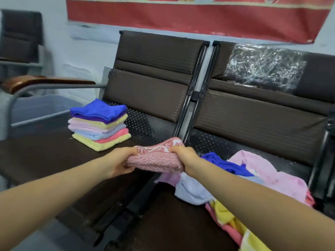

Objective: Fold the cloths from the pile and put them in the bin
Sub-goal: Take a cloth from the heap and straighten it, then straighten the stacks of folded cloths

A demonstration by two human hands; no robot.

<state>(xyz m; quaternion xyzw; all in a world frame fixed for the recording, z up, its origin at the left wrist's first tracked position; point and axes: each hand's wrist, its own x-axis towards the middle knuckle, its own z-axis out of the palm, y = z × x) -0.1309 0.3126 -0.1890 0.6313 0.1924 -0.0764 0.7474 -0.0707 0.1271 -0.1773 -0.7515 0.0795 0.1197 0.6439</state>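
Gripping opposite ends, left hand [121, 161] and right hand [183, 158] clamp the folded pink terry cloth with white woven pattern [157, 159] above the dark brown padded bench seat [36, 156]. Neat stack of folded microfibre cloths [99, 126] lies at 10 o'clock; loose crumpled pile [253, 180] at 4 o'clock. Grey plastic bin [41, 110] sits beyond the stack, past the seat's left edge.

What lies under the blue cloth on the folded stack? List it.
Under the blue cloth lie purple, yellow, pink, pale blue, coral and yellow folded cloths, resting on the brown seat. Anything tucked between layers is hidden.
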